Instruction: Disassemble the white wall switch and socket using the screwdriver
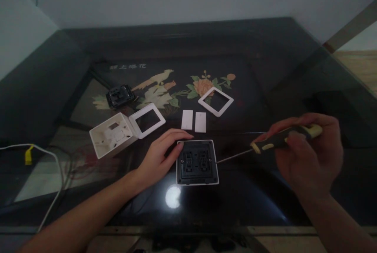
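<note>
A black two-gang wall switch with a white border lies face up near the table's front. At its upper left corner, my left hand grips it, with the thumb on the left edge and the fingers along the top edge. My right hand is wrapped around the handle of a yellow-and-dark screwdriver. The screwdriver's shaft slants down to the left, and its tip is at the switch's right edge; whether it touches is hard to tell. Small screws show at the left and right of the switch's face.
Behind the switch lie two white rocker plates and a white square frame. Leftward are an open white back box, another white frame and a black switch module. A white cable crosses the glossy table.
</note>
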Demonstrator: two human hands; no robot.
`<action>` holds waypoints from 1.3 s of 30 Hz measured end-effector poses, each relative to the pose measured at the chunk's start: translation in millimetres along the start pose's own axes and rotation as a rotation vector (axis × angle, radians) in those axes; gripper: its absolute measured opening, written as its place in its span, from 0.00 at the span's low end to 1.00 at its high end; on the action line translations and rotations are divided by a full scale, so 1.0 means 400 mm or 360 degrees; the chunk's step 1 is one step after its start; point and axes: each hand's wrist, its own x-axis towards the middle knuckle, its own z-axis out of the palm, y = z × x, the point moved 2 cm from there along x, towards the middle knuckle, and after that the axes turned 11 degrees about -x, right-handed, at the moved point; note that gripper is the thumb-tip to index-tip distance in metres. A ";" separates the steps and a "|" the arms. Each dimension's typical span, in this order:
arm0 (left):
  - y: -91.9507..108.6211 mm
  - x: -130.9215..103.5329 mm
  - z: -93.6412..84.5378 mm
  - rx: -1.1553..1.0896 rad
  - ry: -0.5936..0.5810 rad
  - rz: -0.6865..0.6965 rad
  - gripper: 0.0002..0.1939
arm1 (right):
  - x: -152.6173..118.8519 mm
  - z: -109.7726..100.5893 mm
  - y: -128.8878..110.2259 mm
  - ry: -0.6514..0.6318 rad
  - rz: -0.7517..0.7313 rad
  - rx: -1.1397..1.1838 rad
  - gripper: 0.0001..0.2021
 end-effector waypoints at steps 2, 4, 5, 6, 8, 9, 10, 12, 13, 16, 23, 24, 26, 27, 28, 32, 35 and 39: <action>-0.013 -0.003 0.005 -0.0068 -0.0024 -0.0093 0.12 | -0.006 0.000 0.002 -0.0015 -0.0062 -0.0110 0.11; -0.024 0.005 0.001 -0.0119 -0.0036 -0.0196 0.13 | -0.008 -0.003 0.005 0.0003 -0.0087 -0.0194 0.11; -0.028 0.009 -0.003 -0.0147 -0.0036 -0.0238 0.13 | -0.009 -0.004 0.006 0.0009 -0.0096 -0.0220 0.10; -0.030 0.013 -0.006 -0.0178 -0.0038 -0.0272 0.12 | -0.009 -0.004 0.007 0.0008 -0.0084 -0.0244 0.10; -0.032 0.017 -0.009 -0.0232 -0.0071 -0.0320 0.12 | -0.010 -0.002 0.007 -0.0009 -0.0014 -0.0286 0.09; -0.032 0.018 -0.009 -0.0249 -0.0095 -0.0333 0.12 | -0.011 -0.001 0.006 -0.0013 0.0032 -0.0303 0.09; -0.032 0.017 -0.008 -0.0259 -0.0114 -0.0344 0.12 | -0.013 0.001 0.005 -0.0017 0.0072 -0.0321 0.09; -0.033 0.015 -0.006 -0.0273 -0.0134 -0.0366 0.12 | -0.017 0.006 0.000 -0.0039 0.0085 -0.0344 0.09; -0.034 0.015 -0.005 -0.0277 -0.0134 -0.0369 0.12 | -0.019 0.008 -0.003 -0.0048 0.0058 -0.0346 0.09; -0.035 0.015 -0.003 -0.0278 -0.0126 -0.0355 0.12 | -0.022 0.009 -0.010 -0.0047 -0.0008 -0.0334 0.09; -0.032 0.021 -0.001 -0.0305 -0.0065 -0.0334 0.12 | -0.024 0.010 -0.021 -0.0068 -0.0082 -0.0374 0.09; -0.032 0.021 0.000 -0.0301 -0.0063 -0.0327 0.12 | -0.024 0.011 -0.023 -0.0057 -0.0083 -0.0378 0.08; -0.032 0.022 0.001 -0.0295 -0.0061 -0.0314 0.12 | -0.023 0.014 -0.025 -0.0060 -0.0082 -0.0401 0.08; -0.032 0.022 0.002 -0.0292 -0.0056 -0.0308 0.12 | -0.023 0.015 -0.026 -0.0055 -0.0084 -0.0421 0.08; -0.032 0.022 0.002 -0.0289 -0.0052 -0.0303 0.12 | -0.023 0.015 -0.026 -0.0051 -0.0083 -0.0443 0.08; -0.032 0.023 0.003 -0.0285 -0.0032 -0.0291 0.12 | -0.024 0.013 -0.027 -0.0058 -0.0082 -0.0498 0.09; -0.030 0.024 0.004 -0.0291 -0.0018 -0.0291 0.12 | -0.026 0.011 -0.045 -0.0073 -0.0127 -0.0583 0.10; -0.029 0.024 0.006 -0.0251 0.0019 -0.0290 0.12 | -0.011 0.030 -0.113 -0.0176 -0.0412 -0.1010 0.10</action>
